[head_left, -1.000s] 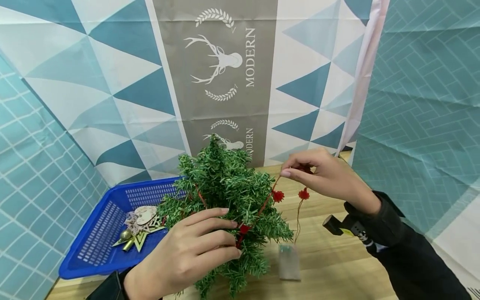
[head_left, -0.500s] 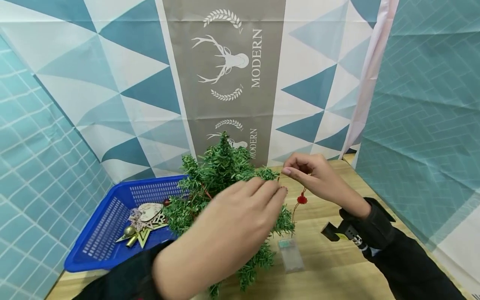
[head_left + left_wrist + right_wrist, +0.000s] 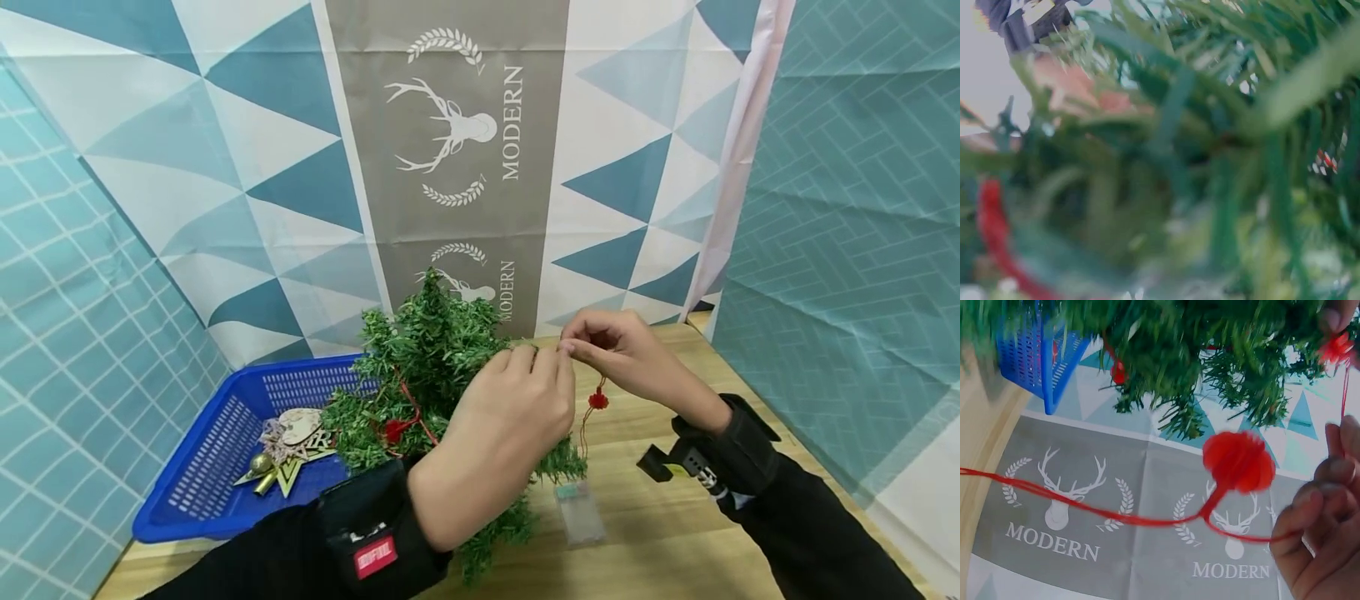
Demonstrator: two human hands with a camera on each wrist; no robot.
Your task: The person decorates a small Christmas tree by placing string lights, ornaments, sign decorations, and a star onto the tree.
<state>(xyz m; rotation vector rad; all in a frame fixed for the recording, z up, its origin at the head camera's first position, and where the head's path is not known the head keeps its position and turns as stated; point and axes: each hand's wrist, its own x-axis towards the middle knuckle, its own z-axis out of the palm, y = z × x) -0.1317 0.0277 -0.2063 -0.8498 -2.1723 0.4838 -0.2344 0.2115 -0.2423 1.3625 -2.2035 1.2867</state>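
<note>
Two bare hands, fingertips nearly meeting at the tree's right side. Right hand [image 3: 626, 346]: thumb and forefinger pinching the cord of the red flower garland [image 3: 1238, 461]; other fingers curled. Left hand [image 3: 517, 421]: fingers together, bent at the knuckles, tips at another red flower per right wrist view; can't tell if it's pinching.

Garland: part lies on foliage left of the left hand, with a red flower [image 3: 393, 431] there; loose length hangs below the right hand, one more flower [image 3: 598, 400] on it.

Artificial Christmas tree [image 3: 435, 342] is behind and left of the left hand, which hides part of it. Left wrist view is mostly blurred needles plus a bit of red cord.

Well left of the left hand: blue basket [image 3: 180, 527] holding gold star [image 3: 288, 473], gold ball [image 3: 261, 463], other ornaments. Clear packet [image 3: 579, 512] flat on bench [image 3: 660, 533], on the near side of the right hand. Printed "MODERN" backdrop [image 3: 525, 208] beyond both hands.
</note>
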